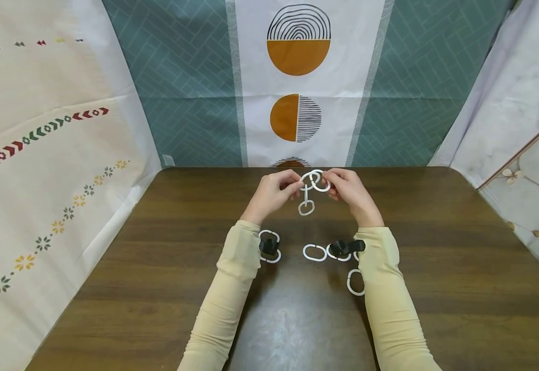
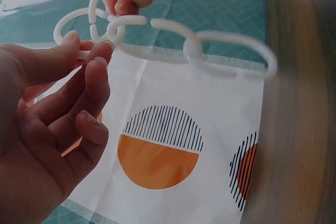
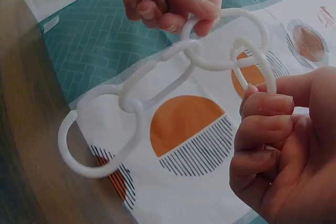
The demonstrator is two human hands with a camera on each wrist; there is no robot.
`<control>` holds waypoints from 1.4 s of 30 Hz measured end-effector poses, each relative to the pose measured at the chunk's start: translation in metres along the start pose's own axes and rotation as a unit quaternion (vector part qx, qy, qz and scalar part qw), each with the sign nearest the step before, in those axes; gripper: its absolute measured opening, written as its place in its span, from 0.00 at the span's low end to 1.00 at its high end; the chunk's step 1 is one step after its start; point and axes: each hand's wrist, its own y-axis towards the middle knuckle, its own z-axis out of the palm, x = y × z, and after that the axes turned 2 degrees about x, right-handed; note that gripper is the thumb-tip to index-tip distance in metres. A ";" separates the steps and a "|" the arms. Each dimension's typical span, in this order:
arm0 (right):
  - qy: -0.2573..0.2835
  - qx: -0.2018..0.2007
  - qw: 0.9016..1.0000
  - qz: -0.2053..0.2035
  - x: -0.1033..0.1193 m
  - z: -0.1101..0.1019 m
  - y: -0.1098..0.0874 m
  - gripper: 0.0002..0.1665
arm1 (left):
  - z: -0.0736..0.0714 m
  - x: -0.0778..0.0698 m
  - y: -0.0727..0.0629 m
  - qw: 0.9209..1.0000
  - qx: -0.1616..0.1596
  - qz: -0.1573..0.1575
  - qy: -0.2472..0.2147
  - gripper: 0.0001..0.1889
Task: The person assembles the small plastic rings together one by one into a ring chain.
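Observation:
Both hands are raised over the far part of the table, holding white plastic chain links between them. My left hand [image 1: 274, 191] pinches one oval link [image 3: 261, 24] between thumb and fingertips. Two more joined links dangle from it, a middle link [image 3: 172, 86] and a lowest link [image 3: 62, 136], which shows a small gap in its loop. On the other side, my right hand [image 1: 350, 193] pinches another link [image 3: 270, 72] between thumb and index finger. That link passes through the one in the left hand, and the right hand's other fingers are curled in.
Loose white links lie on the brown table [image 1: 158, 288]: one link [image 1: 314, 246] between the forearms, another link [image 1: 348, 282] by the right sleeve, and others partly behind the black wrist cameras [image 1: 269, 246]. A patterned cloth [image 1: 195, 118] hangs behind the table's far edge.

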 end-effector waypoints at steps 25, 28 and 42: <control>0.058 0.010 0.997 -0.045 -0.007 -0.001 0.001 0.07 | 0.000 0.004 0.000 0.997 0.035 -0.074 0.003 0.13; 0.054 0.030 0.996 -0.059 -0.009 0.000 0.002 0.05 | 0.000 0.005 0.000 0.997 0.022 -0.076 0.007 0.13; -0.005 0.094 0.993 -0.064 -0.014 0.008 0.004 0.05 | -0.001 0.006 0.001 0.998 0.013 -0.068 -0.007 0.10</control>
